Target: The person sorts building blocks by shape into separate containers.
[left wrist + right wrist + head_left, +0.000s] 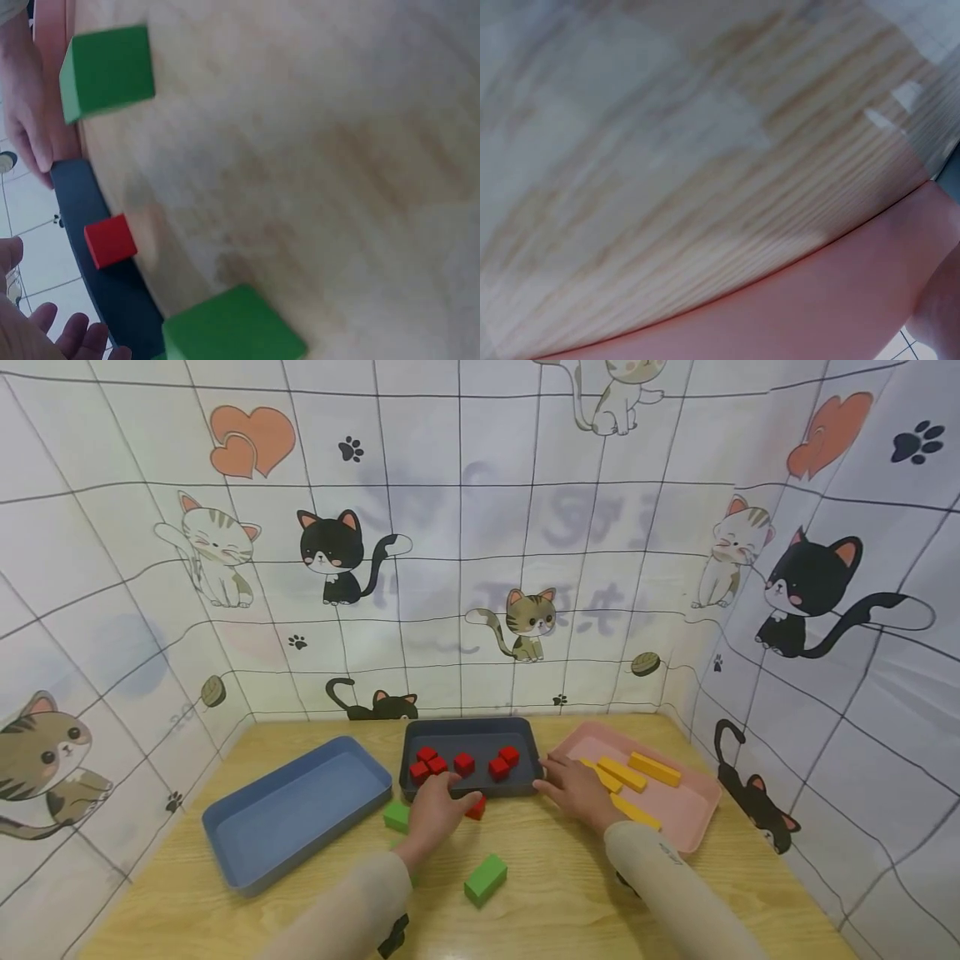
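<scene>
My left hand (438,814) reaches over the front edge of a dark tray (468,733), thumb and fingers spread. A red cube (476,808) lies on the table right by its thumb, partly covered in the head view. In the left wrist view that red cube (110,241) shows against the tray's front wall, with the left fingers (81,334) apart from it. Several red cubes (464,765) sit inside the dark tray. My right hand (579,787) rests at the tray's right end, its fingertips touching the rim.
A blue tray (296,814) stands at the left. Under my right forearm, a pink tray (701,793) holds several yellow blocks (654,768). Green blocks lie on the wooden table: one in front (486,880), another (396,815) beside my left wrist. Cat-patterned cloth walls enclose the table.
</scene>
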`<state>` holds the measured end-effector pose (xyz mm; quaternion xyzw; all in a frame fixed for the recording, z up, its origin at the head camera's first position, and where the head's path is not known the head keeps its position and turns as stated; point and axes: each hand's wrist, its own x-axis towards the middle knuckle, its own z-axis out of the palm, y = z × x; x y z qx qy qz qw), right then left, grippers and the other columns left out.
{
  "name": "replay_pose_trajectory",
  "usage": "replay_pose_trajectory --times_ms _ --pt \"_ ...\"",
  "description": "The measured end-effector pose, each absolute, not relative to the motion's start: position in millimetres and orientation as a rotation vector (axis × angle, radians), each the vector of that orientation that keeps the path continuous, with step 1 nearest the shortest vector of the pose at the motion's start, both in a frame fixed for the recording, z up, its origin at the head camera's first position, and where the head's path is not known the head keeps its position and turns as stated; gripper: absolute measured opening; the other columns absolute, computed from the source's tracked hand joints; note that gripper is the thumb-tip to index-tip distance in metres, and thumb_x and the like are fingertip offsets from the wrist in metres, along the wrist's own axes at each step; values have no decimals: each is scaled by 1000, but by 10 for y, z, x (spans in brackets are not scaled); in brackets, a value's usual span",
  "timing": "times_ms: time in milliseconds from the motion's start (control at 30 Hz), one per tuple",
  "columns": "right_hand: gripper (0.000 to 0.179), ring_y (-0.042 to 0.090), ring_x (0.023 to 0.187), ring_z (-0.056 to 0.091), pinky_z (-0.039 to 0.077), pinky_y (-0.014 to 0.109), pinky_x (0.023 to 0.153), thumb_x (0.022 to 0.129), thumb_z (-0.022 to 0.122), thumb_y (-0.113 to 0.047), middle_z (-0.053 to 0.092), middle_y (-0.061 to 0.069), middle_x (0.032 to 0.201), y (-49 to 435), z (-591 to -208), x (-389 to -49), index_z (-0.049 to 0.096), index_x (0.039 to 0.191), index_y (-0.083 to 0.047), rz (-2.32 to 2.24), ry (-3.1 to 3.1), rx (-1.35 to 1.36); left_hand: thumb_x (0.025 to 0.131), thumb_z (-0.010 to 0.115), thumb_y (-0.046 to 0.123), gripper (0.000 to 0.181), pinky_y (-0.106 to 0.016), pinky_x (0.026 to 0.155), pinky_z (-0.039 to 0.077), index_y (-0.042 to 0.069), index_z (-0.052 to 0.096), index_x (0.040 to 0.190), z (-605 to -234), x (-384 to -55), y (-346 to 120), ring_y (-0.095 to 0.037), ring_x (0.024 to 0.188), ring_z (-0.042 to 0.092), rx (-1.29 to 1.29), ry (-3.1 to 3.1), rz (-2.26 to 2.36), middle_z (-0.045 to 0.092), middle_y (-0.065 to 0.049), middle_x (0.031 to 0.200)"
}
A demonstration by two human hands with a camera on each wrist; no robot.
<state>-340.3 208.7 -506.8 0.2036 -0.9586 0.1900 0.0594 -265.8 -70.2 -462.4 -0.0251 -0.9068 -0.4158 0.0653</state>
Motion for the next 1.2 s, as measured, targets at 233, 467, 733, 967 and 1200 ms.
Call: replay_pose_trajectory --times_ms 233,467,733,967,1200 --pt "63 40 136 42 31 59 110 99 54 -52 43 18 152 2123 -5058 -3401 51 146 -10 575 -2891 609 83 80 36 49 -47 84 52 1 69 115 -4738 -2604 -598 -31 100 64 -15 -2737 -1149 67 -13 108" --pt "65 40 136 42 31 59 110 99 52 -54 43 18 151 2135 -5051 -3400 51 146 -9 564 -2897 615 82 80 35 46 -46 76 52 2 70 113 -4837 -2557 -545 -29 90 64 0 -2731 -1123 65 -14 101" --pt "65 39 135 43 32 59 110 99 51 -55 43 17 151 2117 -5057 -3403 51 146 -10 569 -2893 610 81 81 35 42 -49 74 50 3 71 107 -4886 -2550 -511 -29 89 62 55 -2712 -1080 64 -10 96" --pt "63 40 134 44 33 58 109 99 53 -52 44 17 151 2105 -5053 -3397 52 144 -9 578 -2877 630 80 82 34 41 -48 73 49 5 72 106 -4949 -2595 -487 -29 88 62 98 -2726 -1025 64 -8 92" --pt "61 41 132 46 34 58 109 100 53 -50 44 18 150 2093 -5058 -3385 53 144 -8 585 -2869 651 82 81 32 39 -47 73 48 4 71 106 -4988 -2615 -462 -27 84 61 101 -2740 -992 62 -7 90"
